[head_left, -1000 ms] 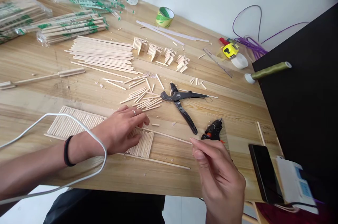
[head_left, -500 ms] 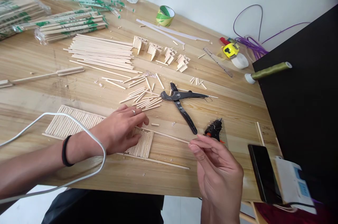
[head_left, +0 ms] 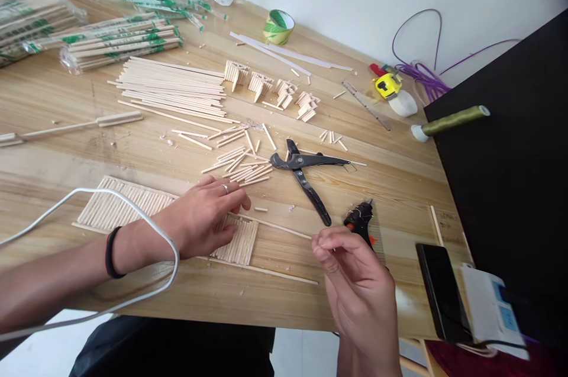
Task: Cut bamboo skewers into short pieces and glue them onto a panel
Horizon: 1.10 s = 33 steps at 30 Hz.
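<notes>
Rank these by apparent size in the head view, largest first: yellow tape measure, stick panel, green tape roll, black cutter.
1. Stick panel, partly covered by the left hand
2. Black cutter
3. Green tape roll
4. Yellow tape measure, only slightly smaller

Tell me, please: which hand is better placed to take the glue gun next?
Probably the right hand: it is close beside the glue gun, though it seems to pinch a long stick. The left hand lies over the stick panel, farther away.
</notes>
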Each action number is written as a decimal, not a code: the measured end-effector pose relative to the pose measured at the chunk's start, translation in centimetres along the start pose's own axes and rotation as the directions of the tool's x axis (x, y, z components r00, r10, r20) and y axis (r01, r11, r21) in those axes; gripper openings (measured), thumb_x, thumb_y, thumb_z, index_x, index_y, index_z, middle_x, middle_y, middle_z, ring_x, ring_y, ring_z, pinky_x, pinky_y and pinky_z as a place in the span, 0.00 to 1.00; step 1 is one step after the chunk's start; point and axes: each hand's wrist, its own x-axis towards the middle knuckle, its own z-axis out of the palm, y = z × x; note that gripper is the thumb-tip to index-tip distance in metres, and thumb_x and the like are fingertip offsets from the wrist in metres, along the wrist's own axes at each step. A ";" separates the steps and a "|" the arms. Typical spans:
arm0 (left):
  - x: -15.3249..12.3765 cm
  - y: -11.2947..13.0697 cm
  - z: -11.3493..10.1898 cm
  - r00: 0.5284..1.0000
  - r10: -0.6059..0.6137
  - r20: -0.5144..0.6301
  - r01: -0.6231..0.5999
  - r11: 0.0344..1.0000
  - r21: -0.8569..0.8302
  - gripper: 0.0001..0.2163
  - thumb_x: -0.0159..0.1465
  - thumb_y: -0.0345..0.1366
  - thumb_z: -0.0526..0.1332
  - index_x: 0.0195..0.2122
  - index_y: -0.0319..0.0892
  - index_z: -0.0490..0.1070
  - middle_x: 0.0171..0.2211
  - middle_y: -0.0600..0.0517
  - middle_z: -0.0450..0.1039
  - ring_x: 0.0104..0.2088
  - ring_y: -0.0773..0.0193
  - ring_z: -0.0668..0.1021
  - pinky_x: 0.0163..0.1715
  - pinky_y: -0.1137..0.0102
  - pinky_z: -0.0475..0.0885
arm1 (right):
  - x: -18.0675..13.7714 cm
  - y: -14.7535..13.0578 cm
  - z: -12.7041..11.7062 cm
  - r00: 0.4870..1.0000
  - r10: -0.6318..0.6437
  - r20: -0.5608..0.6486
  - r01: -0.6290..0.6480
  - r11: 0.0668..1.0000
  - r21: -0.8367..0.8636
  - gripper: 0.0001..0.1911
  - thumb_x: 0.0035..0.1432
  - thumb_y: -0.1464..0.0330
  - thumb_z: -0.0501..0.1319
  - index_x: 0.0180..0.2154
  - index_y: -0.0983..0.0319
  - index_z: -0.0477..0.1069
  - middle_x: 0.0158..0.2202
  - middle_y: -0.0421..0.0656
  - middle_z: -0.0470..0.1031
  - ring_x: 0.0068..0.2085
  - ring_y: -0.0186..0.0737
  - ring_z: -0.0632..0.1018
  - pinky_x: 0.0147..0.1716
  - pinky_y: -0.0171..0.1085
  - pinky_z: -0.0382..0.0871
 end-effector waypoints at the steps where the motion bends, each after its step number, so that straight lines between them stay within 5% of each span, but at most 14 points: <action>1: 0.0 0.0 0.0 1.000 0.001 0.000 -0.001 1.000 -0.001 0.11 0.65 0.29 0.62 0.48 0.43 0.68 0.44 0.49 0.76 0.46 0.54 0.79 0.49 0.61 0.67 | 0.0 0.0 0.0 1.000 -0.003 0.011 0.004 1.000 -0.016 0.03 0.69 0.70 0.66 0.40 0.55 0.78 0.37 0.41 0.71 0.41 0.38 0.74 0.38 0.35 0.70; 10: 0.0 0.2 -0.1 1.000 -0.012 0.006 0.012 1.000 0.007 0.11 0.64 0.28 0.61 0.48 0.43 0.69 0.44 0.49 0.76 0.46 0.54 0.79 0.49 0.60 0.68 | 0.2 -0.2 -0.3 0.992 -0.109 0.071 0.118 0.984 -0.133 0.10 0.68 0.72 0.67 0.42 0.51 0.85 0.35 0.42 0.77 0.39 0.40 0.78 0.33 0.36 0.72; 25: -0.1 0.2 -0.1 1.000 -0.012 0.010 0.012 1.000 0.000 0.11 0.64 0.28 0.61 0.47 0.43 0.68 0.44 0.49 0.76 0.46 0.55 0.78 0.49 0.61 0.68 | 0.1 -0.3 0.1 0.999 -0.017 0.029 0.019 0.996 -0.087 0.06 0.66 0.70 0.69 0.43 0.55 0.84 0.39 0.43 0.83 0.42 0.45 0.86 0.41 0.42 0.83; 30: -0.1 0.2 -0.1 1.000 -0.020 0.016 0.020 1.000 -0.001 0.12 0.64 0.28 0.61 0.48 0.43 0.68 0.44 0.49 0.77 0.46 0.56 0.78 0.50 0.61 0.68 | 0.4 -0.3 0.3 0.999 -0.046 0.022 0.046 0.999 0.005 0.07 0.63 0.73 0.71 0.39 0.55 0.83 0.35 0.40 0.80 0.42 0.41 0.83 0.52 0.47 0.81; 33: -0.1 0.2 -0.1 1.000 -0.016 0.009 0.016 1.000 -0.002 0.11 0.64 0.28 0.61 0.47 0.43 0.68 0.44 0.49 0.76 0.46 0.56 0.78 0.49 0.62 0.68 | 0.2 0.1 0.0 1.000 -0.017 -0.003 0.017 1.000 -0.016 0.06 0.63 0.71 0.71 0.41 0.54 0.83 0.37 0.41 0.79 0.43 0.41 0.82 0.46 0.41 0.80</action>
